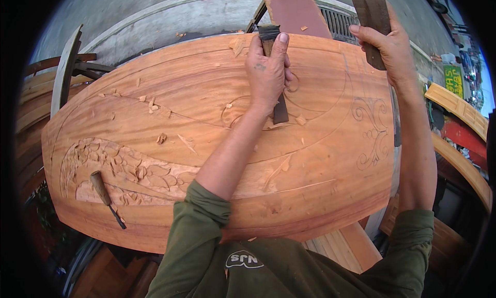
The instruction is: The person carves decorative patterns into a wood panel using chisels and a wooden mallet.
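Note:
My left hand [264, 78] is closed round a broad flat chisel [280, 112]. Black wrapping covers the top of its handle, and its wide dark blade points toward me, the edge at the wood beside a curled shaving. Raised to the right of it, my right hand [393, 47] grips a dark wooden mallet [373, 16] shaped like a thick bar; its upper end runs out of view. Beneath both hands lies a large reddish-brown wooden panel [330, 200] with pencilled curves and scrolls. Carved leaves [129, 166] fill its left part. A slim gouge [101, 187] with a wooden handle rests there.
Loose wood chips [153, 106] are scattered over the panel. A reddish board [297, 11] stands beyond its far edge, near a metal drain grate [337, 23]. Wooden slats [39, 94] are at the left; carved light-wood pieces [460, 109] lie at the right.

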The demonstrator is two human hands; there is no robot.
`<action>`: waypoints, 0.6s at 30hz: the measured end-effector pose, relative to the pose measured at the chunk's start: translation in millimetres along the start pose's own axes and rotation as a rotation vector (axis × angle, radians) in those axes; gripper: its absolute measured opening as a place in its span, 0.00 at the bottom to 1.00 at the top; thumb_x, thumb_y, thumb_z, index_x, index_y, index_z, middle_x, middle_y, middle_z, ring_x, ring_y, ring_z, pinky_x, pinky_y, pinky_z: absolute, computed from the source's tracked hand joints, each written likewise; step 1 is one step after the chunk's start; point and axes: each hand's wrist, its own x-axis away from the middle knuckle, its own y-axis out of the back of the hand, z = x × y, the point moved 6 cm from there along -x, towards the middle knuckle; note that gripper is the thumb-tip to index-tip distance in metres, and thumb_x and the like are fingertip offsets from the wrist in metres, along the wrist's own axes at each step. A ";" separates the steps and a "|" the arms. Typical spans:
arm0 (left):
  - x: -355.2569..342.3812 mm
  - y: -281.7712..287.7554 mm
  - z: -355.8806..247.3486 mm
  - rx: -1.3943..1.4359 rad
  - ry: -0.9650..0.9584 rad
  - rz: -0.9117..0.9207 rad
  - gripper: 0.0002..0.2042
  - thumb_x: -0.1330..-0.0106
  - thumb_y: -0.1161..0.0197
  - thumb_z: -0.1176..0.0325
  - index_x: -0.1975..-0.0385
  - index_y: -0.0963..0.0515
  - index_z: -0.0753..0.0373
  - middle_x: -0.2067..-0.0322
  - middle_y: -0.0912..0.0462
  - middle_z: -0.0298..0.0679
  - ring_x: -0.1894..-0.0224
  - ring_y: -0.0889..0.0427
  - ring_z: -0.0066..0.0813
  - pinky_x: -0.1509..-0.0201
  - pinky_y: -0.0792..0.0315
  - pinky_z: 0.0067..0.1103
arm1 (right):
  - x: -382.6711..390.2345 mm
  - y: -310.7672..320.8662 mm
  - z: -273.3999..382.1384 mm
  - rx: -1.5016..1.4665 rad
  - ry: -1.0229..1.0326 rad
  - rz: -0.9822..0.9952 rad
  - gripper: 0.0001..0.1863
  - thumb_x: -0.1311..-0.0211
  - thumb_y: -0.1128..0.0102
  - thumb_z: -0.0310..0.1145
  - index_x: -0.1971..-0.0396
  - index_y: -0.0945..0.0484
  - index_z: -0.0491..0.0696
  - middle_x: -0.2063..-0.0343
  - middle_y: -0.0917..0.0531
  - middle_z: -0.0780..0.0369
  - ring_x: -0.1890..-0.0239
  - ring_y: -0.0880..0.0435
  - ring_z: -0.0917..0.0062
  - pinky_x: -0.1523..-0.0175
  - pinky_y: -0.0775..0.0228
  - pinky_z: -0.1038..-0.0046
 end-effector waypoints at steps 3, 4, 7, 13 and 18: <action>2.9 -3.6 -2.5 -0.007 -0.022 0.014 0.17 0.18 0.33 0.51 0.56 0.25 0.58 0.77 0.23 0.31 0.85 0.24 0.18 0.85 0.32 0.18 | -6.5 11.7 19.9 -0.078 0.051 -0.050 0.21 0.38 0.24 0.31 0.47 0.20 0.45 0.72 0.15 0.67 0.75 0.16 0.83 0.68 0.24 0.77; 4.2 -5.7 -3.1 -0.018 -0.027 0.025 0.17 0.18 0.33 0.50 0.56 0.25 0.58 0.77 0.23 0.31 0.85 0.24 0.17 0.85 0.32 0.17 | -8.7 8.4 19.2 -0.139 0.031 -0.113 0.22 0.38 0.23 0.30 0.46 0.19 0.45 0.73 0.15 0.68 0.75 0.16 0.83 0.68 0.24 0.78; 9.4 -15.7 -3.0 -0.035 -0.006 0.070 0.18 0.19 0.31 0.50 0.56 0.25 0.59 0.77 0.23 0.31 0.84 0.24 0.17 0.84 0.32 0.17 | -7.1 0.9 -21.1 -0.106 0.023 -0.011 0.43 0.44 0.18 0.33 0.27 0.26 0.48 0.65 0.12 0.67 0.68 0.15 0.83 0.60 0.20 0.77; 8.5 -11.2 6.4 -0.052 0.039 0.112 0.19 0.21 0.30 0.49 0.56 0.25 0.59 0.76 0.22 0.31 0.84 0.24 0.16 0.83 0.32 0.17 | -7.3 -12.6 -16.2 0.660 0.457 0.573 0.48 0.42 0.25 0.34 0.18 0.32 0.51 0.64 0.11 0.65 0.71 0.16 0.82 0.60 0.20 0.76; 5.1 -12.9 11.2 -0.070 0.108 0.092 0.19 0.21 0.30 0.50 0.56 0.25 0.59 0.75 0.22 0.32 0.84 0.24 0.17 0.83 0.31 0.17 | -12.7 -7.2 -26.4 0.233 -0.063 0.216 0.50 0.42 0.26 0.34 0.17 0.34 0.51 0.64 0.12 0.64 0.72 0.18 0.84 0.65 0.24 0.78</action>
